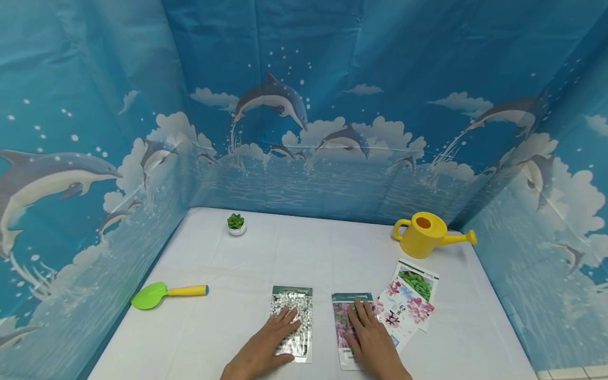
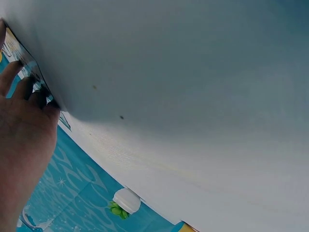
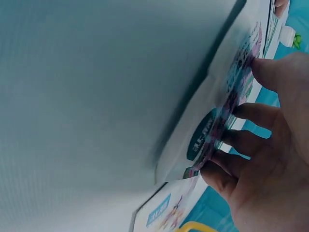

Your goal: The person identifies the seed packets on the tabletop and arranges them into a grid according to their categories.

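Observation:
My left hand (image 1: 272, 342) lies on a seed packet with white flowers (image 1: 305, 324), its fingers spread over the printed front. Beside it, my right hand (image 1: 372, 336) rests on a second packet, printed with pink flowers (image 1: 341, 322). In the right wrist view the fingertips and thumb of that hand touch the face of the pink-flower packet (image 3: 205, 130), whose lower edge lifts slightly. Both packets lie flat side by side with a narrow gap between. Right of them a pink-blossom packet (image 1: 407, 311) overlaps one showing green leaves (image 1: 420, 285).
A yellow watering can (image 1: 420, 240) stands at the back right, spout to the right. At the left lies a toy trowel (image 1: 151, 295) with a green blade and yellow handle. A small potted succulent (image 1: 236, 224) sits at the back left. Dolphin-print curtains (image 1: 304, 174) border the white table (image 1: 228, 264).

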### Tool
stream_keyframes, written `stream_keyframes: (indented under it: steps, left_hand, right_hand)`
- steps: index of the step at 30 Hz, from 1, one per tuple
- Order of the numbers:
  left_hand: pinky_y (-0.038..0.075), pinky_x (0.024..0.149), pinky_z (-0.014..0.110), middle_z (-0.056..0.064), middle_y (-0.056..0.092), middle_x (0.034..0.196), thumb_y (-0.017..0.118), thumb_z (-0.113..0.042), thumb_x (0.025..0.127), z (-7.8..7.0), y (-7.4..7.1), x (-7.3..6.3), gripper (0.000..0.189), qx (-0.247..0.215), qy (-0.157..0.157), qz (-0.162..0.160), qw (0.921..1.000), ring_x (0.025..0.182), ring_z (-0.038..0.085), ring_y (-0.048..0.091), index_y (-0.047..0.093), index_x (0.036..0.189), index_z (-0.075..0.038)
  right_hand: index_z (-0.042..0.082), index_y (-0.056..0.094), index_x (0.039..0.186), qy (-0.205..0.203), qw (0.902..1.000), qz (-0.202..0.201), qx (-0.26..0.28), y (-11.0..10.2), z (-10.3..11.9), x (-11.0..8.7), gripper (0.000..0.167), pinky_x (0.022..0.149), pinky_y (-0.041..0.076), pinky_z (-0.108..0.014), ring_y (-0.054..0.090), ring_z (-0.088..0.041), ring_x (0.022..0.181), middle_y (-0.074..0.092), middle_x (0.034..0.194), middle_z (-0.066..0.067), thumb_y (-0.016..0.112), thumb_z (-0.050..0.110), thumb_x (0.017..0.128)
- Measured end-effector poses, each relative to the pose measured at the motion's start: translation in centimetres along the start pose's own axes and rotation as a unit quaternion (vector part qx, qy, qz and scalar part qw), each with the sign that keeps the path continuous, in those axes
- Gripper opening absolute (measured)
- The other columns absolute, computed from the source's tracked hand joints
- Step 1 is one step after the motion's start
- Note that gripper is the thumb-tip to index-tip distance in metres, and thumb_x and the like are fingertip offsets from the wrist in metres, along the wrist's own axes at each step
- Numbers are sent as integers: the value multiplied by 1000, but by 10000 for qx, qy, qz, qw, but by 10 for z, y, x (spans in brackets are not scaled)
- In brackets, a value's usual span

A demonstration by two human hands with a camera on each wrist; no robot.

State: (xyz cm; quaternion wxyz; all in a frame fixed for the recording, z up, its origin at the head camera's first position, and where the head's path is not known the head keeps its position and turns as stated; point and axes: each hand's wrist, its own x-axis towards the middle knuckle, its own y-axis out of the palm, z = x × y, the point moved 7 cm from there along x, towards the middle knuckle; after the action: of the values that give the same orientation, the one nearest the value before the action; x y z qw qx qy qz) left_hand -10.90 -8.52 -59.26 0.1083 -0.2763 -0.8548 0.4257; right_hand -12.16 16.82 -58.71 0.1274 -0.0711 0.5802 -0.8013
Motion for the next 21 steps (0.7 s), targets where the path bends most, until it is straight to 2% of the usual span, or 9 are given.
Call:
stream_keyframes:
  steps: [6, 12, 16, 21]
  left_hand:
    - [27, 129, 55, 9, 36, 174, 83, -29, 93, -3, -2, -2, 76, 131, 249, -163, 9995, 162, 34, 30, 52, 161, -12]
    - [28, 128, 57, 12, 38, 173, 83, -27, 93, -7, -4, -3, 75, 177, 307, -234, 9991, 161, 37, 32, 53, 159, -10]
    - [27, 130, 55, 10, 38, 173, 84, -25, 93, -8, -4, -2, 75, 151, 169, -135, 9997, 161, 35, 31, 53, 160, -11]
    - [26, 131, 54, 8, 37, 174, 85, -24, 92, -7, -4, -3, 76, 90, 39, -28, 9999, 162, 33, 30, 53, 160, -12]
  right_hand:
    - [3, 59, 154, -11, 9995, -251, -185, 1, 6, 0, 62, 110, 50, -68, 40, -48, 154, 45, 167, -23, 72, 37, 103]
    - [2, 61, 152, -59, 9982, -509, -326, 1, 10, -1, 60, 105, 52, -67, 42, -47, 153, 47, 165, -23, 72, 36, 103]
    - [2, 62, 150, -19, 9975, -604, -367, 0, 13, -1, 59, 104, 53, -64, 44, -47, 153, 48, 164, -24, 72, 36, 103]
    - [2, 61, 151, 143, 9978, -524, -391, 3, 16, 0, 61, 108, 51, -65, 42, -47, 154, 47, 165, -24, 72, 38, 103]
